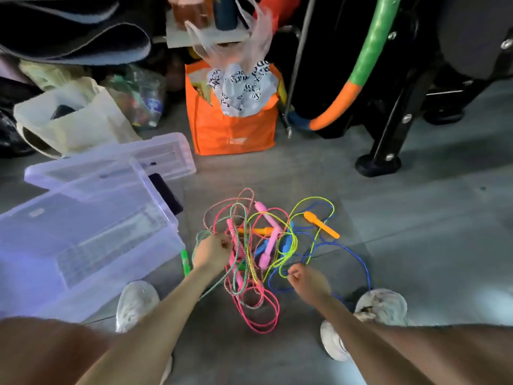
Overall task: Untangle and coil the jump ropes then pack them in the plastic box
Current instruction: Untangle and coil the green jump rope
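On the grey floor [402,245], between two white shoes [136,304]: a tangled heap of thin jump ropes [249,245] in pink, yellow-green, blue and twisted green, with pink, orange and blue plastic handles caught up in it.
Left hand [212,252]: at the heap's left edge, fingers curled tight round the twisted green rope [219,282].
Right hand [308,282]: at the heap's near right edge, thumb and fingertips pinching the yellow-green cord [281,272].
Hands together: well apart, with the heap between them.
Clear plastic box [155,254]: open, just left of the heap.
Clear lid [111,162]: lying across the box's far rim.
Green handle [185,262]: on the floor between the box and the left wrist.
Beyond the heap: an orange bag [233,134], upright.
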A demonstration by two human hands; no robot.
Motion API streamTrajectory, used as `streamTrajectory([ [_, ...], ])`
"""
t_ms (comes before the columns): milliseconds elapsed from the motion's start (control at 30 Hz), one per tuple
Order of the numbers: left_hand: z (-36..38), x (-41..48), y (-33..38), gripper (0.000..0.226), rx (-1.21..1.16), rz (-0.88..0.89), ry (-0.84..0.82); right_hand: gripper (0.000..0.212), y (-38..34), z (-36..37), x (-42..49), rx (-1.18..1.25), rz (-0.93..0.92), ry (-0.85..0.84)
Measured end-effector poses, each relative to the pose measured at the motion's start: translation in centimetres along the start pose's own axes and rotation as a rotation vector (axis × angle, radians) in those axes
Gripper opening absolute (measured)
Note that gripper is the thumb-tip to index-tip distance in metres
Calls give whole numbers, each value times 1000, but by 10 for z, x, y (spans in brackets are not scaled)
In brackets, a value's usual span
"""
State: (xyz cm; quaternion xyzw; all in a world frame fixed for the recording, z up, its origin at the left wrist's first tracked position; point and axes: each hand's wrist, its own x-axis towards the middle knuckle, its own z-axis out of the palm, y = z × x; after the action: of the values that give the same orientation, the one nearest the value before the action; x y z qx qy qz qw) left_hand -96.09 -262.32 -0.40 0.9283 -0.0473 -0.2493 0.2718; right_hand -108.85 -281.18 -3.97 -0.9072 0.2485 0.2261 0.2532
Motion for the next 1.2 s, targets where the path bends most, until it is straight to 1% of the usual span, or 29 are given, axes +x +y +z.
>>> streamTrajectory([
  [133, 45, 31, -29, 33, 79, -140, -69, 28, -2, 45, 35, 97, 36, -52],
  [200, 63, 49, -45, 29, 72, -165, -103, 29, -9, 61, 50, 135, 46, -82],
  [300, 90, 70, -66, 24, 104, -193, -150, 30, -20, 78, 75, 195, 38, -59],
  [400, 119, 82, -84, 26, 89, -244, -176, 28, -27, 93, 93, 204, 5, -34],
  [467, 137, 87, -94, 34, 63, -289, -208, 27, -28, 100, 101, 222, -9, -45],
  [600, 152, 84, -101, 36, 100, -294, -228, 26, -27, 104, 106, 219, -14, -70],
  [667, 144, 79, -100, 35, 102, -255, -171, 26, -27, 104, 106, 219, -22, -47],
  [733, 128, 69, -96, 26, -11, -197, -148, 29, -30, 100, 102, 224, -40, -15],
  [767, 118, 63, -95, 22, -67, -152, -165, 33, -33, 96, 99, 233, -72, 9],
  [800, 106, 57, -91, 19, -97, -87, -198, 38, -37, 91, 95, 243, -125, 30],
  [867, 79, 47, -81, 32, -114, 59, -288, 51, -49, 78, 85, 214, -294, 58],
  [900, 65, 43, -74, 34, -104, 118, -322, 54, -57, 70, 79, 168, -401, 74],
  [933, 49, 39, -67, 30, -79, 168, -343, 51, -64, 60, 73, 132, -501, 100],
  [967, 33, 34, -59, 23, -50, 209, -352, 42, -70, 49, 68, 114, -580, 121],
  [1033, 1, 26, -45, 14, -22, 261, -334, 25, -78, 20, 56, 102, -664, 145],
  [1067, -13, 20, -39, 13, -31, 280, -303, 22, -81, 3, 49, 104, -671, 152],
  [1100, -27, 15, -33, 14, -39, 291, -261, 24, -82, -15, 41, 109, -656, 164],
  [1133, -41, 9, -28, 17, -35, 301, -213, 27, -82, -35, 32, 98, -630, 172],
  [1200, -67, -5, -22, 21, -10, 299, -141, 24, -80, -81, 11, 38, -555, 199],
])
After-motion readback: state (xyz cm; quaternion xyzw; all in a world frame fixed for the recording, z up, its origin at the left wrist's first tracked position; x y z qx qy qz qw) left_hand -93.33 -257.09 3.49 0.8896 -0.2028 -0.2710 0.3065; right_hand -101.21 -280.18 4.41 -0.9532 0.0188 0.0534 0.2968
